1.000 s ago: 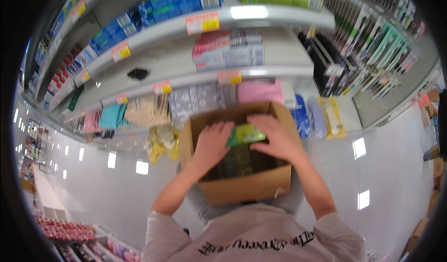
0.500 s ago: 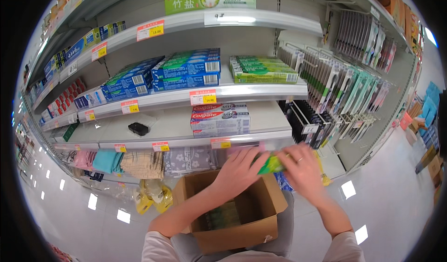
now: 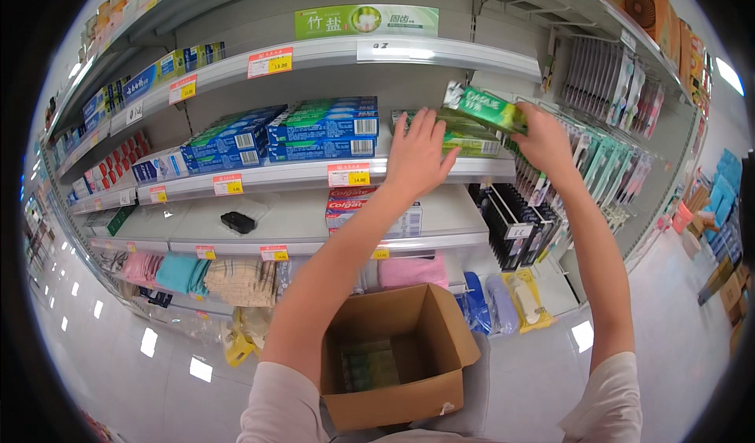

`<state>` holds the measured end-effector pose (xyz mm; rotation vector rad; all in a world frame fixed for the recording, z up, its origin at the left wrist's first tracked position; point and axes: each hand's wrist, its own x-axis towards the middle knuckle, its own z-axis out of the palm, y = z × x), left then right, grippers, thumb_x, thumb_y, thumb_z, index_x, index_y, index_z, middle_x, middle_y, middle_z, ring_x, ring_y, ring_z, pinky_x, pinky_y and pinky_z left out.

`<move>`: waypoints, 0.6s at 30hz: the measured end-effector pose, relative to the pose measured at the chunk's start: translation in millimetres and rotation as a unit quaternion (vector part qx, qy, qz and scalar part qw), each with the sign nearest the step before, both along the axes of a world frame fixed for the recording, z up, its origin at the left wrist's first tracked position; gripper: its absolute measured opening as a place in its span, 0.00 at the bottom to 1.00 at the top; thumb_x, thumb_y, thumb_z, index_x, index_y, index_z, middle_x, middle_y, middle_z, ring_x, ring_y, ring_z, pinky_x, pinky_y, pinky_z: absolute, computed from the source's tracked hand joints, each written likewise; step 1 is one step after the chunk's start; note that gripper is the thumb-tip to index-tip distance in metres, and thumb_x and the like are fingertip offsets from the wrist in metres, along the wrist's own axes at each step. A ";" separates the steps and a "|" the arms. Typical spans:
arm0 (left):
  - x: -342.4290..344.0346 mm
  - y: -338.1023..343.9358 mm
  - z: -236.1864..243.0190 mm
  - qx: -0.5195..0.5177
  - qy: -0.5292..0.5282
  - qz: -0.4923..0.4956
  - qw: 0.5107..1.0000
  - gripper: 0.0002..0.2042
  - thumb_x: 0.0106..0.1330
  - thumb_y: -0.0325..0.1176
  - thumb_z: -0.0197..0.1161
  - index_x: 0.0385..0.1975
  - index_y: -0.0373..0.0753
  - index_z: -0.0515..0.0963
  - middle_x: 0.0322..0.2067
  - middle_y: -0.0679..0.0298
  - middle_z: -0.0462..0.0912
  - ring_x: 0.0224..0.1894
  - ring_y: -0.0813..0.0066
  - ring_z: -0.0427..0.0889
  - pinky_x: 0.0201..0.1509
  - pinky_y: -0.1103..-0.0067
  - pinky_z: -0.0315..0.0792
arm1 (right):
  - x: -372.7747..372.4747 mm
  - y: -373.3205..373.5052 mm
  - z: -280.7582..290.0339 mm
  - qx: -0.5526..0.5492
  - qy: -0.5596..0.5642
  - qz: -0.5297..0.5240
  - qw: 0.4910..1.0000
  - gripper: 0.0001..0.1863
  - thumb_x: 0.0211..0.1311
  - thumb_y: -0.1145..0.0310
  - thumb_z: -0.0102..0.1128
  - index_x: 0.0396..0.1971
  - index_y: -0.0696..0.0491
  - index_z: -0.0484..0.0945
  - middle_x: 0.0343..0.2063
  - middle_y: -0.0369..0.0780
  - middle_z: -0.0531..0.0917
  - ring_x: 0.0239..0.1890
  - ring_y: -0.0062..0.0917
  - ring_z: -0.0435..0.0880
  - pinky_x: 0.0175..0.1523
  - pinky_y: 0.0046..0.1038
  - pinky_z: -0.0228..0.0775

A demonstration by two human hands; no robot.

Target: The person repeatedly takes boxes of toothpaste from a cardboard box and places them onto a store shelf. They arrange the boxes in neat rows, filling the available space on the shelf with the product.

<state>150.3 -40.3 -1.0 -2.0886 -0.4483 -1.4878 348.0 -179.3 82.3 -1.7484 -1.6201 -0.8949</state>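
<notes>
My right hand (image 3: 545,141) grips a green toothpaste box (image 3: 481,108), tilted just above a stack of green boxes (image 3: 480,145) on the middle shelf. My left hand (image 3: 417,149) is at the left part of that stack, fingers apart, beside two piles of blue boxes (image 3: 322,128). Below my arms an open cardboard box (image 3: 431,341) rests on something grey, with several greenish packs (image 3: 368,368) at its bottom.
Red and white boxes (image 3: 346,203) and a small black object (image 3: 237,222) sit on the lower shelf (image 3: 181,221). Folded towels (image 3: 236,278) lie underneath. Hanging toothbrushes (image 3: 598,167) fill the right. Cartons (image 3: 731,293) stand on the floor at the far right.
Both hands have risen from the cardboard box to the middle shelf, the green box moving with them. My left hand has let go of it; my right hand still holds it.
</notes>
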 end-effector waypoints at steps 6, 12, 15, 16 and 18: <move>17.3 1.9 -1.8 -0.137 0.029 0.018 0.990 0.19 0.66 0.46 0.60 0.42 0.34 0.79 0.39 0.57 0.82 0.46 0.60 0.79 0.55 0.63 0.67 | 22.2 94.9 6.4 0.020 -0.100 0.010 0.995 0.23 0.44 0.80 0.64 0.45 0.55 0.78 0.44 0.45 0.81 0.49 0.43 0.80 0.53 0.41 0.74; 17.8 8.1 -6.0 -0.078 -0.039 0.034 0.996 0.14 0.68 0.44 0.58 0.31 0.39 0.78 0.31 0.61 0.78 0.40 0.65 0.77 0.51 0.69 0.66 | 22.2 183.4 9.1 -0.024 -0.078 0.034 0.996 0.19 0.47 0.80 0.62 0.43 0.53 0.77 0.45 0.45 0.82 0.51 0.43 0.81 0.56 0.41 0.73; 18.7 7.4 -6.9 -0.083 -0.040 0.029 0.995 0.12 0.66 0.41 0.60 0.32 0.38 0.78 0.33 0.61 0.79 0.41 0.65 0.78 0.49 0.68 0.68 | 17.2 214.7 11.6 -0.066 -0.047 0.002 0.997 0.19 0.49 0.79 0.62 0.44 0.52 0.77 0.46 0.46 0.81 0.52 0.43 0.81 0.57 0.41 0.72; 20.1 6.6 -6.2 -0.083 -0.040 0.030 0.995 0.12 0.66 0.41 0.60 0.32 0.38 0.78 0.33 0.62 0.79 0.40 0.65 0.78 0.49 0.69 0.68 | 18.6 224.5 11.5 -0.078 -0.043 -0.007 0.996 0.19 0.49 0.79 0.63 0.44 0.52 0.77 0.46 0.46 0.81 0.53 0.43 0.81 0.58 0.41 0.72; 22.2 5.4 -5.7 -0.087 -0.035 0.030 0.995 0.11 0.66 0.41 0.60 0.32 0.38 0.78 0.33 0.62 0.79 0.40 0.66 0.78 0.49 0.69 0.68 | 23.7 238.2 6.6 -0.103 -0.051 -0.021 0.993 0.19 0.51 0.78 0.63 0.45 0.52 0.77 0.47 0.46 0.81 0.54 0.43 0.81 0.58 0.41 0.72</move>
